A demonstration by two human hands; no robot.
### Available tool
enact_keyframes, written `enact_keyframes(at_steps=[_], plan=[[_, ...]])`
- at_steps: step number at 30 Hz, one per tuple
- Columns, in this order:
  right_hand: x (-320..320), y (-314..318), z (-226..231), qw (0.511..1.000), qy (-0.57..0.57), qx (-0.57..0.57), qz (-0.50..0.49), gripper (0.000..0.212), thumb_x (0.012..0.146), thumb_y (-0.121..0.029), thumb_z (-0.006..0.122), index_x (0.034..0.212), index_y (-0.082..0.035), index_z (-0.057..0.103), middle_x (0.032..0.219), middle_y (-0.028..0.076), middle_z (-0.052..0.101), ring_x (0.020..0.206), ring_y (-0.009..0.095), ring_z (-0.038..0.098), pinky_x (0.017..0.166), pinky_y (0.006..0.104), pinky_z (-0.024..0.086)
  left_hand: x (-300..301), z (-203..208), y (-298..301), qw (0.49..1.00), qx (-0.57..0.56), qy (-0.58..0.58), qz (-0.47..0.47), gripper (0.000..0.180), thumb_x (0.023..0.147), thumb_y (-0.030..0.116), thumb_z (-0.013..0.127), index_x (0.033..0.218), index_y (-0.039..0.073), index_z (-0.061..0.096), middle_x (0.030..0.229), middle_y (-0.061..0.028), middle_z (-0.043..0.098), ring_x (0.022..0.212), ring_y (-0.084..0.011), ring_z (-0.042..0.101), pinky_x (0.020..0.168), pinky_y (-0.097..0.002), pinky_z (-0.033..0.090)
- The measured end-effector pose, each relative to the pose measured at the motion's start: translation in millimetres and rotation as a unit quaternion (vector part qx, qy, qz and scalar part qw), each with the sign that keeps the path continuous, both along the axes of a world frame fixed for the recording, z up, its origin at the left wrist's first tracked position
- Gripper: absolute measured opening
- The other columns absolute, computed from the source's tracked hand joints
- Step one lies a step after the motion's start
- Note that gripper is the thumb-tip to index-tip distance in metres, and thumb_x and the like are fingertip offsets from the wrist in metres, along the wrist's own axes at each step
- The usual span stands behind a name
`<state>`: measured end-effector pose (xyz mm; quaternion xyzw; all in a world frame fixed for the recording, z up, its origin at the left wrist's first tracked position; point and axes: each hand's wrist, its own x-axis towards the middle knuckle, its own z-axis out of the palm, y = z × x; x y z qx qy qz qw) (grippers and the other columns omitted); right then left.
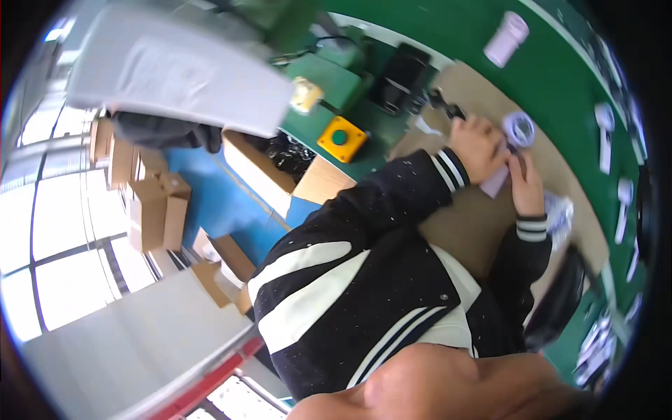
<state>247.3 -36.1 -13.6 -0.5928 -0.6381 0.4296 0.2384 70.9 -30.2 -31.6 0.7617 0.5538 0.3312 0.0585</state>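
A pale lilac handheld fan (495,182), by its look, with a round ringed head and a straight handle, is between my hands above the brown work mat (455,224). My left hand (479,150) is closed around its middle, fingers curled over. From the other side, the fingers of my right hand (526,183) pinch it just below the round head (519,129). The fingers hide the part where both hands meet. Beside my right wrist lies a crumpled clear plastic bag (558,218). A dark tool (445,105) rests just beyond my left hand.
A yellow box with a green button (342,138) and a black case (402,75) stand left on the green bench. On the green surface lie a lilac cylinder (507,40) and several similar pieces (605,136). An open carton (259,171) with black bags stands left; further cartons (147,210) behind.
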Motion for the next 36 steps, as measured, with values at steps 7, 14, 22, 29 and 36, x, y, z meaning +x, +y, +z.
enact_keyframes(at_steps=[7, 14, 22, 29, 36], plan=[[-12, 7, -17, 0.993, 0.073, 0.083, 0.036, 0.035, 0.097, -0.021, 0.049, 0.127, -0.002, 0.047, 0.113, 0.015, 0.059, 0.098, 0.021, 0.057, 0.087, 0.0294, 0.043, -11, 5, -5, 0.959, -0.139, -0.240, -0.053, 0.032, 0.087, 0.020, 0.055, 0.115, 0.006, 0.053, 0.099, -0.0123, 0.058, 0.089, -0.0299, 0.054, 0.075, -0.0394, 0.043], [-9, 9, -19, 0.969, 0.178, 0.164, 0.047, 0.037, 0.098, -0.014, 0.046, 0.131, 0.001, 0.042, 0.122, 0.015, 0.054, 0.106, 0.023, 0.053, 0.094, 0.0299, 0.040, -12, 8, -6, 0.928, -0.118, -0.320, -0.149, 0.038, 0.090, 0.010, 0.050, 0.126, 0.004, 0.043, 0.100, -0.0131, 0.056, 0.087, -0.0310, 0.055, 0.075, -0.0345, 0.047], [-17, 5, -11, 0.968, 0.142, 0.205, 0.033, 0.038, 0.096, -0.010, 0.047, 0.132, 0.000, 0.042, 0.119, 0.015, 0.056, 0.102, 0.022, 0.055, 0.092, 0.0301, 0.041, -6, -5, 1, 0.929, -0.028, -0.332, -0.164, 0.039, 0.090, 0.008, 0.048, 0.128, 0.004, 0.041, 0.105, -0.0158, 0.052, 0.083, -0.0330, 0.055, 0.073, -0.0390, 0.048], [-11, 8, -20, 0.969, 0.154, 0.191, 0.020, 0.040, 0.095, -0.008, 0.049, 0.133, 0.000, 0.042, 0.117, 0.015, 0.057, 0.101, 0.022, 0.056, 0.091, 0.0305, 0.042, -7, -4, 1, 0.940, -0.018, -0.303, -0.156, 0.038, 0.089, 0.008, 0.049, 0.127, 0.003, 0.044, 0.104, -0.0150, 0.052, 0.082, -0.0323, 0.054, 0.073, -0.0387, 0.047], [-18, 1, -13, 0.962, 0.178, 0.206, 0.019, 0.039, 0.093, -0.007, 0.051, 0.131, 0.000, 0.044, 0.116, 0.013, 0.057, 0.102, 0.021, 0.056, 0.092, 0.0301, 0.042, -6, 3, -1, 0.922, 0.010, -0.343, -0.178, 0.034, 0.088, 0.008, 0.052, 0.121, 0.002, 0.049, 0.098, -0.0128, 0.054, 0.077, -0.0281, 0.053, 0.071, -0.0351, 0.046]])
